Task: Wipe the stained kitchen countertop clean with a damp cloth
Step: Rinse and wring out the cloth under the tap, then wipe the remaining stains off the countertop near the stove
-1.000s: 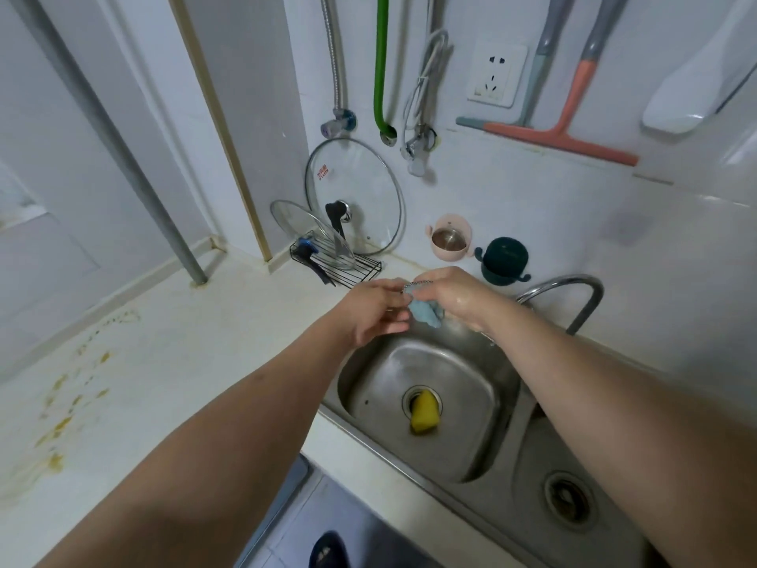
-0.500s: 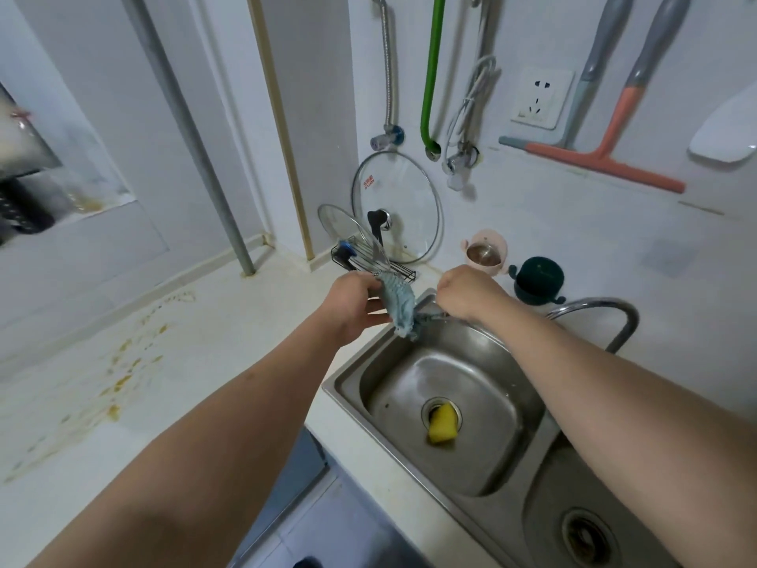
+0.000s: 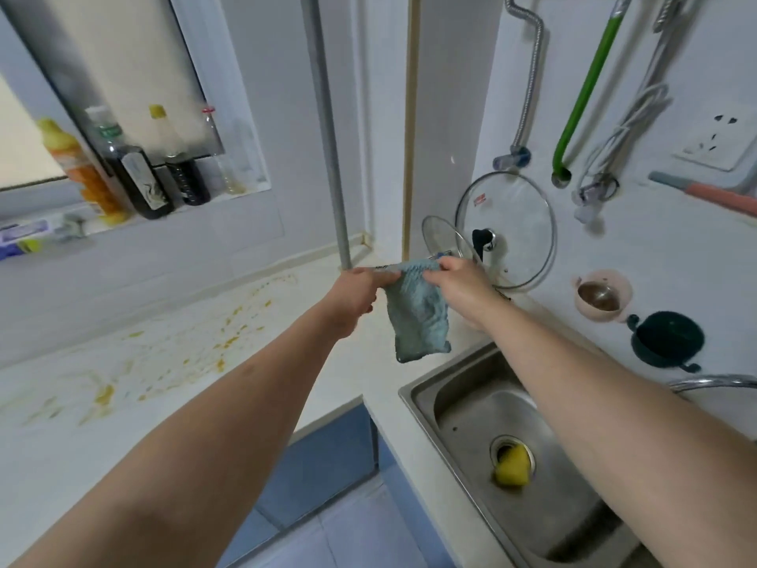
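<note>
Item 1. Cloth (image 3: 418,313), pale blue, ribbed. It hangs in the air at 12 o'clock of centre, over the countertop corner just left of the sink (image 3: 413,397). It is held up by its top edge, with the body drooping free, probably to open it flat before wiping.

Item 2. Left hand (image 3: 354,297). It pinches the cloth's top left corner, fingers curled around the fabric.

Item 3. Right hand (image 3: 458,289). It grasps the top right edge, knuckles up; the two hands are close together, with the edge stretched between them.

Item 4. Countertop (image 3: 286,387), white. Yellow-orange stains (image 3: 221,346) are scattered from 9 to 10 o'clock, well apart from the cloth. Wiping is not yet begun.

Item 5. Sink, steel, at 4 o'clock. A yellow sponge (image 3: 512,469) sits at the drain.

Item 6. Glass lids (image 3: 508,227) lean against the wall at 1 o'clock, just behind the hands.

Item 7. Bottles (image 3: 135,174) stand on the window ledge at 10 o'clock.
</note>
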`<state>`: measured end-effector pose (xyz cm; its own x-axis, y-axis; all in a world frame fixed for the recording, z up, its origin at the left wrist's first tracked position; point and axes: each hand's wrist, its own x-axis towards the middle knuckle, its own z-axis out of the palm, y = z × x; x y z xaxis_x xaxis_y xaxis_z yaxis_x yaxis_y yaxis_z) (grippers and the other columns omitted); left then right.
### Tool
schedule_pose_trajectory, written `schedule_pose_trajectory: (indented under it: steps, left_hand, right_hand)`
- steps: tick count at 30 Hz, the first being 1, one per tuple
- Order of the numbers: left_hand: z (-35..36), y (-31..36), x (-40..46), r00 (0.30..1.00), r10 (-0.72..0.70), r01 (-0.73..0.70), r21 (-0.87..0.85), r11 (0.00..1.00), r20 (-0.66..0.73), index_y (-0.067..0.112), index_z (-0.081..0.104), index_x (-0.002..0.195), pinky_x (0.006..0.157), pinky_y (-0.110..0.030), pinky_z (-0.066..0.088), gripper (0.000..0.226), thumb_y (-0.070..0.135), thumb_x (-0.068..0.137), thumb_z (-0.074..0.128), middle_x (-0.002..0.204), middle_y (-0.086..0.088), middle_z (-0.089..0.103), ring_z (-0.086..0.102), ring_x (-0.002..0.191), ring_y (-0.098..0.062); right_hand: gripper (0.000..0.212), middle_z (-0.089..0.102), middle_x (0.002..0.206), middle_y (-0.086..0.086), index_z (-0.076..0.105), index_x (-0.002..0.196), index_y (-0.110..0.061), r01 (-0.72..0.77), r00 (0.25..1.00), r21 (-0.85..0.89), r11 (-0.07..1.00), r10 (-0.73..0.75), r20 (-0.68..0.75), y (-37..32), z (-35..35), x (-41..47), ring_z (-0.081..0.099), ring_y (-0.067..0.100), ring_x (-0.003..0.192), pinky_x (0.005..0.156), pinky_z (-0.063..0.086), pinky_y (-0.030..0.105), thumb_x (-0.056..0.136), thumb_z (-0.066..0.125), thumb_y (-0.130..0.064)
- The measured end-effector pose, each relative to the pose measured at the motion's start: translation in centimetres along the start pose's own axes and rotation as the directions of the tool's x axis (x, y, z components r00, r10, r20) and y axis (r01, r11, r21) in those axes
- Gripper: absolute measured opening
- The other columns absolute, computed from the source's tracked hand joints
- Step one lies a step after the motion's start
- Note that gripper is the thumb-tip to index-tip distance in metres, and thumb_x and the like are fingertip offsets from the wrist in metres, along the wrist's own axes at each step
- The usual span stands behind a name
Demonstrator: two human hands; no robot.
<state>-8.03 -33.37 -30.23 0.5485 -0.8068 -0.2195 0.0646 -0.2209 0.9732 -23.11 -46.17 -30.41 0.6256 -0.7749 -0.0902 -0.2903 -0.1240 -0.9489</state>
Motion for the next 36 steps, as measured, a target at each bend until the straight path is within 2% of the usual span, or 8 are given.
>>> schedule_pose_trajectory:
  steps: [4,8,12,16,21,25,29,36]
  left_hand:
    - [-4.8,-1.0,-0.7,0.996,-0.01,0.033,-0.265,0.964,0.087,0.01,0.073,0.108,0.091,-0.045,0.052,0.035,0.041,0.097,0.062,0.09,-0.005,0.073,0.07,0.085,-0.025]
    - [-9.8,-4.4,-2.2,0.981,-0.073,0.114,-0.225,0.968,0.182,0.018,0.054,0.137,0.095,-0.055,0.058,0.058,0.019,0.085,0.081,0.118,-0.018,0.074,0.073,0.103,-0.039]
    - [-13.5,-7.3,-2.6,0.97,-0.215,0.155,-0.392,0.907,-0.114,0.02,0.031,0.152,0.085,-0.051,0.061,0.086,-0.007,0.083,0.074,0.116,-0.021,0.071,0.07,0.086,-0.034]
    - [-19.6,-9.4,-2.6,0.949,-0.266,0.17,-0.434,0.885,-0.171,0.008,0.045,0.144,0.085,-0.051,0.06,0.073,-0.013,0.08,0.07,0.105,-0.023,0.074,0.073,0.087,-0.034]
    - [-25.6,-10.9,-2.6,0.96,-0.232,0.252,0.124,0.96,-0.156,0.01,0.065,0.127,0.07,-0.033,0.055,0.053,-0.009,0.077,0.061,0.112,-0.016,0.069,0.066,0.083,-0.027]
    - [-30.2,-12.2,-1.5,0.962,-0.212,0.25,0.237,0.939,-0.174,0.01,0.072,0.093,0.066,-0.031,0.049,0.009,0.009,0.09,0.063,0.09,-0.007,0.068,0.059,0.075,-0.02]
    - [-32.4,-12.9,-0.1,0.966,-0.235,0.223,-0.12,0.968,-0.104,0.005,0.068,0.095,0.078,-0.041,0.059,0.016,0.02,0.091,0.065,0.093,-0.011,0.07,0.067,0.084,-0.026]
    - [-33.0,-16.2,1.9,0.904,-0.337,0.345,-0.017,0.938,-0.263,0.004,0.07,0.104,0.069,-0.038,0.059,0.029,0.032,0.096,0.068,0.092,-0.009,0.073,0.071,0.071,-0.023]
  right_hand:
    - [0.014,0.074,0.104,0.0,0.063,0.102,-0.028,-0.001,0.999,0.02,1.0,0.0,0.051,-1.5,5.2,1.2,0.072,0.02,0.095,0.082,0.06,0.041,0.102,0.053,-0.038]
    - [0.015,0.074,0.109,0.01,0.063,0.104,-0.02,-0.131,0.989,0.148,0.98,0.119,0.09,-2.1,12.0,1.9,0.074,0.025,0.094,0.086,0.061,0.05,0.104,0.055,-0.033]
    - [0.059,0.065,0.123,0.009,0.047,0.137,-0.019,-0.234,0.968,0.208,0.95,0.208,0.14,-2.1,17.5,2.3,0.069,0.027,0.107,0.094,0.057,0.047,0.089,0.078,-0.031]
    - [0.078,0.067,0.12,0.006,0.058,0.132,-0.03,-0.044,0.869,-0.267,0.963,0.169,0.465,-1.5,23.6,1.5,0.071,0.023,0.1,0.083,0.059,0.034,0.065,0.092,-0.008]
    - [0.026,0.069,0.093,0.002,0.072,0.089,-0.023,0.129,0.929,-0.636,0.761,0.132,0.346,-2.1,30.7,2.3,0.065,0.023,0.089,0.073,0.051,0.03,0.069,0.078,-0.007]
    - [0.019,0.05,0.06,0.002,0.054,0.06,-0.013,-0.071,0.943,-0.371,0.926,0.184,0.277,-2.7,34.0,3.8,0.046,0.021,0.062,0.057,0.036,0.03,0.069,0.07,-0.008]
    - [0.026,0.074,0.101,0.02,0.068,0.104,0.002,-0.371,0.877,0.2,0.907,0.272,0.395,-2.4,35.8,4.7,0.072,0.038,0.094,0.083,0.058,0.047,0.083,0.078,-0.009]
    - [0.033,0.076,0.102,0.021,0.069,0.109,-0.001,-0.403,0.872,0.05,0.914,0.367,0.323,1.3,37.3,7.4,0.075,0.039,0.089,0.082,0.061,0.057,0.078,0.078,0.007]
